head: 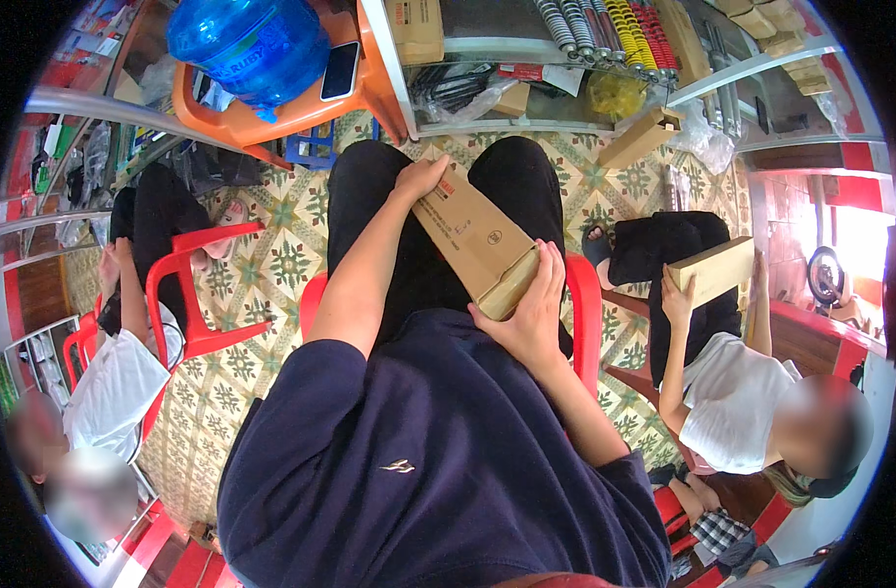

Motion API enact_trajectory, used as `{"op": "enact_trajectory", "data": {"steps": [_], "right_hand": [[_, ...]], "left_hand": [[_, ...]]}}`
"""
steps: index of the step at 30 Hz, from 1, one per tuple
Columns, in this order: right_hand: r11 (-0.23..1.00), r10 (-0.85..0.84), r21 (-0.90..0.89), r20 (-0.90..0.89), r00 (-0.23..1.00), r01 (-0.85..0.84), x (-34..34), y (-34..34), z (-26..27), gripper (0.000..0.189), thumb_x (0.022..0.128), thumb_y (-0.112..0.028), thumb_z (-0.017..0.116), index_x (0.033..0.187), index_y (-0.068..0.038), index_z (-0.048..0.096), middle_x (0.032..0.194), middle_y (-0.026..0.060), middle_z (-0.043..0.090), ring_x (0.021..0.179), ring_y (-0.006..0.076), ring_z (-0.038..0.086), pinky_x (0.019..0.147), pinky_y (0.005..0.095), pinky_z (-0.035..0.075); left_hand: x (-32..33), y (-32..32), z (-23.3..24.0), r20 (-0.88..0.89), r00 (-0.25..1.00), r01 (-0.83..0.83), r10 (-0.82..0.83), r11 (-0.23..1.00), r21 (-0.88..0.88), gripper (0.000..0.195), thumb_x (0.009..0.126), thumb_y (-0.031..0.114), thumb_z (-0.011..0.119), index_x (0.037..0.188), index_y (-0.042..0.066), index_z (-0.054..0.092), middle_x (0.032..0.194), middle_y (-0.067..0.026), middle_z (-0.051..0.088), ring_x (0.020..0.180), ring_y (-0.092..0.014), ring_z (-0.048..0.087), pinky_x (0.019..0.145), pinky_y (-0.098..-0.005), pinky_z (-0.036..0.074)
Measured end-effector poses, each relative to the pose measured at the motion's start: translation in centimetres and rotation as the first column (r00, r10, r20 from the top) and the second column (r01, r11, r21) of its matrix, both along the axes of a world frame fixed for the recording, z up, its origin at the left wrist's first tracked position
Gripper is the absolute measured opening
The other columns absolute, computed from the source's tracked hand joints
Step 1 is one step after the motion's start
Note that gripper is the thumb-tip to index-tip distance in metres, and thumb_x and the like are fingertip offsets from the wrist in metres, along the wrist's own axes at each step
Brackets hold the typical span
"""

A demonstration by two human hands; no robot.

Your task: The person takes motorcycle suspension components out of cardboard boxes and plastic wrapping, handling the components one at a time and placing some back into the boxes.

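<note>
A long brown cardboard box [477, 228] with printed writing lies slanted over my lap, between my knees. My left hand [422, 178] grips its far end near the top corner. My right hand [527, 309] holds the near end, thumb at the lower corner and fingers along the right edge. That near end looks lighter than the printed side, and whether its flap is closed I cannot tell. What the box holds is hidden.
An orange plastic chair [198, 110] ahead bears a blue water bottle [249, 44] and a phone [340, 71]. Shock absorbers [624, 37] fill a glass case. An upright carton [639, 138] stands on the floor. At right, a person holds another box [712, 272]; people sit at left beside a red chair [165, 294].
</note>
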State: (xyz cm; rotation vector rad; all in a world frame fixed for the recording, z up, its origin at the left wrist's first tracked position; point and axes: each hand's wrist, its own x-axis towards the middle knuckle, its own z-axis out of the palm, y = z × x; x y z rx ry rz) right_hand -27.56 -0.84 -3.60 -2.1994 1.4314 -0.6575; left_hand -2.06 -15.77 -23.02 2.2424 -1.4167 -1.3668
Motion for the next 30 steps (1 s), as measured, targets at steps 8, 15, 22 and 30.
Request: {"op": "enact_trajectory", "data": {"steps": [8, 15, 22, 30], "right_hand": [[0.996, 0.01, 0.083, -0.028, 1.0, -0.008, 0.8, -0.1, 1.4, 0.112, 0.057, -0.025, 0.085, 0.14, 0.012, 0.019, 0.133, 0.0303, 0.035, 0.122, 0.0473, 0.037, 0.106, 0.0529, 0.033], [0.993, -0.119, 0.019, 0.127, 0.985, 0.117, -1.5, 0.2, -0.1, 0.118, 0.053, -0.017, 0.087, 0.142, 0.008, 0.014, 0.134, 0.0298, 0.033, 0.125, 0.0461, 0.034, 0.107, 0.0524, 0.031], [0.956, -0.293, 0.061, 0.2, 0.935, 0.286, -0.6, -6.3, -0.8, 0.122, 0.059, -0.02, 0.086, 0.144, 0.006, 0.002, 0.139, 0.0263, 0.02, 0.132, 0.0401, 0.026, 0.113, 0.0467, 0.022], [0.928, -0.351, 0.024, 0.394, 0.849, 0.373, 4.6, -15.7, -8.3, 0.121, 0.058, -0.016, 0.088, 0.14, 0.003, 0.001, 0.137, 0.0256, 0.019, 0.132, 0.0386, 0.025, 0.111, 0.0472, 0.024]], "left_hand": [[0.5, 0.2, -2.0, -0.005, 0.997, -0.075, 0.075, 0.992, -0.098, 0.08, 0.085, 0.069, 0.031, 0.105, 0.002, 0.071, 0.109, -0.0239, 0.067, 0.109, -0.037, 0.062, 0.095, -0.0433, 0.045], [-1.4, -4.4, 5.1, 0.081, 0.995, 0.069, -0.055, 0.981, -0.182, 0.064, 0.086, 0.063, 0.035, 0.096, 0.012, 0.074, 0.097, -0.0184, 0.07, 0.098, -0.038, 0.066, 0.087, -0.0462, 0.049], [-3.3, -17.4, 12.6, 0.332, 0.918, 0.312, -0.216, 0.911, -0.27, 0.061, 0.087, 0.062, 0.038, 0.097, 0.014, 0.074, 0.101, -0.0198, 0.07, 0.099, -0.039, 0.065, 0.089, -0.0462, 0.05], [-2.2, -29.0, 14.4, 0.511, 0.8, 0.483, -0.315, 0.843, -0.237, 0.064, 0.089, 0.061, 0.038, 0.116, 0.011, 0.068, 0.115, -0.0226, 0.066, 0.111, -0.042, 0.06, 0.098, -0.051, 0.045]]}}
